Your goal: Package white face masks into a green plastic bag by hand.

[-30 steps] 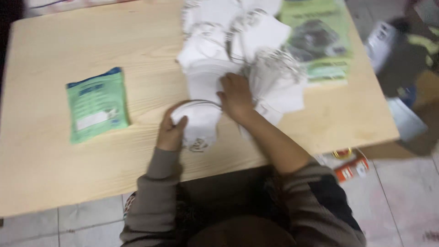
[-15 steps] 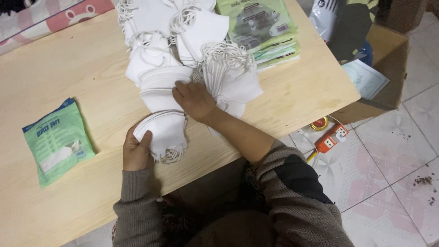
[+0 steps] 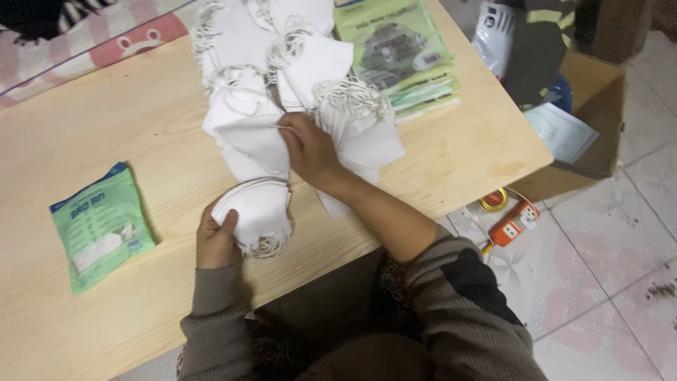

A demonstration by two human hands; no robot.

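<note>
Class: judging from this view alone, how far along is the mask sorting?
Done: one sealed green packet lies on the pale wooden table. In hand: left hand holds a small stack of white fabric masks; right hand reaches into the loose white mask heap. Left: that heap, plus stacked green empty packets.

Soft matt white cloth masks [image 3: 255, 134] are lying on a smooth pale wood table [image 3: 127, 92]; the green packet [image 3: 102, 227] is shining like glossy plastic.

A room at home used for piecework: a low wooden tabletop [image 3: 141, 120] heaped with white face masks [image 3: 247, 134] and green packets [image 3: 398, 56], on a tiled floor [image 3: 606, 268] with an orange power strip [image 3: 513, 224], a cardboard box [image 3: 596, 106] and a patterned pink mat [image 3: 84, 42]
</note>
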